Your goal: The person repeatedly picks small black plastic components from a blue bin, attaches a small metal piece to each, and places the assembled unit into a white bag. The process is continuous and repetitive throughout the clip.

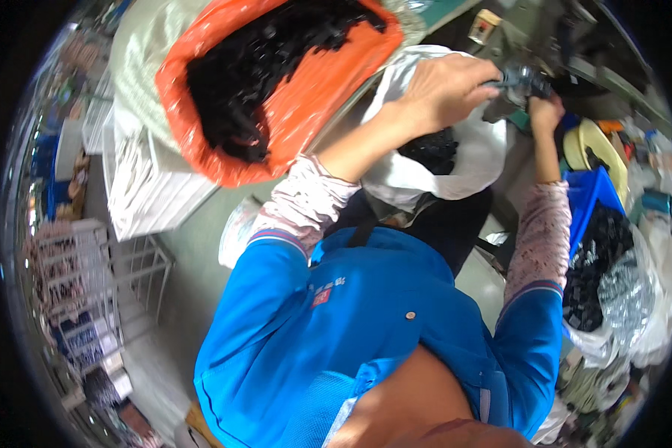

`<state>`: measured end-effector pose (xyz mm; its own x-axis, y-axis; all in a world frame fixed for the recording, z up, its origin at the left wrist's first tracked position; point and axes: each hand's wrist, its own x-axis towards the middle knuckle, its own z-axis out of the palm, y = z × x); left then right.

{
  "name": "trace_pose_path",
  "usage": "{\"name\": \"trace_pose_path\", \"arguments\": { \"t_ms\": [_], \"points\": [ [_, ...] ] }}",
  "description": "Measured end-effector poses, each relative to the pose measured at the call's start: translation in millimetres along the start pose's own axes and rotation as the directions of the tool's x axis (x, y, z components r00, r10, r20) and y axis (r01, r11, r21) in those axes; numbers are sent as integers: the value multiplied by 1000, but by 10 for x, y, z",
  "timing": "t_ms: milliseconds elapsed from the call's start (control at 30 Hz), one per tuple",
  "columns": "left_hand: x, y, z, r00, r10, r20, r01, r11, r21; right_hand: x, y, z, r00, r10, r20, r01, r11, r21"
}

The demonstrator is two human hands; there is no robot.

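My left hand (452, 86) reaches over a white bag (489, 153), its fingers bent together beside a grey metal machine part (519, 78). What those fingers hold, if anything, is too small to make out. On the other side of that part, my right hand (546, 113) is closed against a small dark piece (539, 89) whose kind I cannot tell. Small black pieces (433, 153) lie inside the white bag below my left wrist. To the left, a large bag with an orange liner (328, 97) holds a heap of black pieces (239, 75).
At the right, a blue bin (581, 198) stands beside black pieces (597, 261) and clear plastic bags (631, 295). A yellow container (612, 160) sits behind it. Stacked white crates (153, 194) and a white wire rack (138, 280) stand at the left. A small box (484, 26) rests at the back.
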<state>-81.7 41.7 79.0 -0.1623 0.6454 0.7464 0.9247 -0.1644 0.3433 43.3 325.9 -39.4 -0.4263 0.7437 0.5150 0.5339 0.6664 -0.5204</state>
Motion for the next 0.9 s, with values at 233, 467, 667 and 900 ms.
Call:
{"name": "trace_pose_path", "arguments": {
  "t_ms": [233, 467, 667, 900],
  "points": [
    [-1544, -447, -637, 824, -565, -41, 564, 812, 150, -26, -109, -69, 995, -53, -79, 52, 999, -16],
    [-1935, -881, -1732, 456, -759, -464, 787, 101, 609, -51, -163, -171, 993, 77, -90, -83, 995, -61],
    [-2217, -1162, -1652, 591, -697, -406, 791, 404, 459, -238, -855, -749, 947, 284, 152, -248, 340, 907],
    [-1873, -945, -1454, 503, -795, -338, 622, 605, -497, -434, -1497, -1060, 991, 121, 51, -108, 531, 841]
  ]
}}
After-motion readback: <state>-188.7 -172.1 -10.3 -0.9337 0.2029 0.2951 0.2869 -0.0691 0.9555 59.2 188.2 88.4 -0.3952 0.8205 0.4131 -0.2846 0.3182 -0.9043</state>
